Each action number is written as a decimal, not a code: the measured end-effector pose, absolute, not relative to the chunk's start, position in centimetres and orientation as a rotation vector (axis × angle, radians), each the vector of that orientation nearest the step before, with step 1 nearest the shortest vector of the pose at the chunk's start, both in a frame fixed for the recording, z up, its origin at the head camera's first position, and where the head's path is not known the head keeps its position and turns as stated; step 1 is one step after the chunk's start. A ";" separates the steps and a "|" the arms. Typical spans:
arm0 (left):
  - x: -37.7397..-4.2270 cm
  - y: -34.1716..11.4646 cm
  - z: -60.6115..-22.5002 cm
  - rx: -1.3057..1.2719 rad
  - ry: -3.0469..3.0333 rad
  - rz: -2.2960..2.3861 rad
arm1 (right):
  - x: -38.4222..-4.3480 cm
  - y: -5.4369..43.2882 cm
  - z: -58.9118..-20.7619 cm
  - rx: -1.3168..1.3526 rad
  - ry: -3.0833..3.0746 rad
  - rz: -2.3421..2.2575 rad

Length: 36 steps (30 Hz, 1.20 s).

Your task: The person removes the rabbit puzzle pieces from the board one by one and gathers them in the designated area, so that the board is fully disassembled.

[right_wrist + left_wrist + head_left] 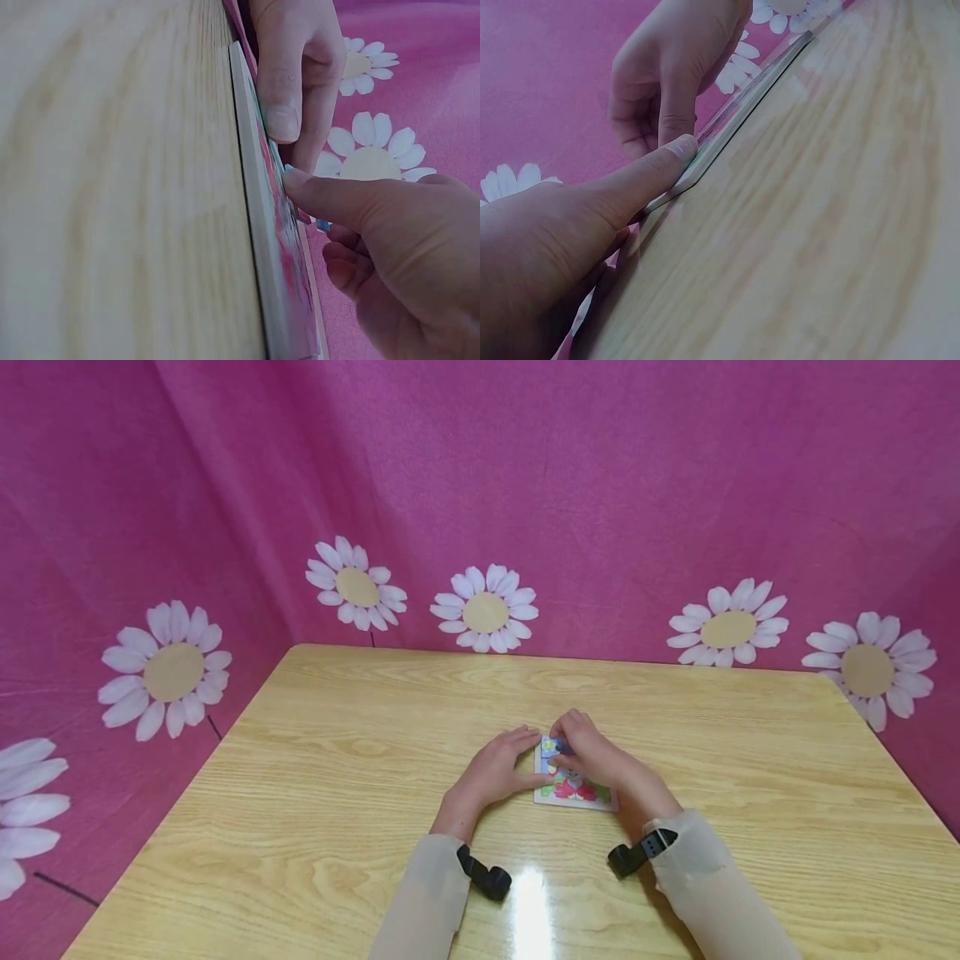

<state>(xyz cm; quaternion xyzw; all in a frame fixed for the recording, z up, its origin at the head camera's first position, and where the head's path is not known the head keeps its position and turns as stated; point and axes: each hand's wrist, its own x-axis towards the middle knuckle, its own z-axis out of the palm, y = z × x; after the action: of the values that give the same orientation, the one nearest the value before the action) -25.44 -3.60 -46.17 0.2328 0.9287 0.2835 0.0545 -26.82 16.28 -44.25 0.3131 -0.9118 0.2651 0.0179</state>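
Note:
A small flat picture puzzle [577, 802] with a pale border lies on the table, showing red, green and blue artwork. My left hand [497, 770] rests at its left side, with the thumb lying straight on the picture and the other fingers stretched along the left edge toward the far corner. Over the far left part, my right hand [592, 752] pinches a small blue puzzle piece [550, 747] between thumb and fingers. In the right wrist view the thumb of the right hand [405, 240] covers most of that piece. Both hands nearly meet over the board.
The light wood-grain table [337, 777] extends around the puzzle on all sides. A pink curtain [585, 485] with large white daisies hangs behind and to the left. Black straps with small cameras [491, 882] sit on both wrists, over pale sleeves.

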 end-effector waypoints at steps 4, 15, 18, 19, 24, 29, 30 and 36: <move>-25.4 -3.6 -46.2 0.712 2.825 0.867 | -26.5 16.3 -44.4 0.958 -2.781 0.807; -25.3 -3.7 -46.0 0.691 2.809 0.895 | -26.3 16.3 -44.7 0.880 -2.685 0.971; -25.3 -3.7 -46.0 0.695 2.805 0.902 | -26.4 16.4 -44.9 0.840 -2.676 1.035; -25.3 -3.7 -46.0 0.694 2.802 0.906 | -26.4 16.4 -44.9 0.828 -2.674 1.058; -25.3 -3.6 -46.1 0.699 2.808 0.886 | -26.5 16.7 -45.0 0.774 -2.675 1.132; -25.3 -3.5 -46.1 0.711 2.822 0.870 | -26.4 17.0 -45.0 0.720 -2.704 1.177; -25.3 -3.5 -46.1 0.713 2.823 0.873 | -26.4 17.1 -45.0 0.713 -2.709 1.178; -25.3 -3.6 -46.1 0.708 2.805 0.896 | -26.2 17.9 -45.0 0.696 -2.703 1.187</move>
<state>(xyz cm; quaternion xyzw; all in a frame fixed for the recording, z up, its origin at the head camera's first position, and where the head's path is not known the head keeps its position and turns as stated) -25.34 -3.61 -46.13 0.2334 0.9247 0.2955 0.0564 -26.20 17.91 -45.04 0.2290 -0.8899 0.3907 0.0542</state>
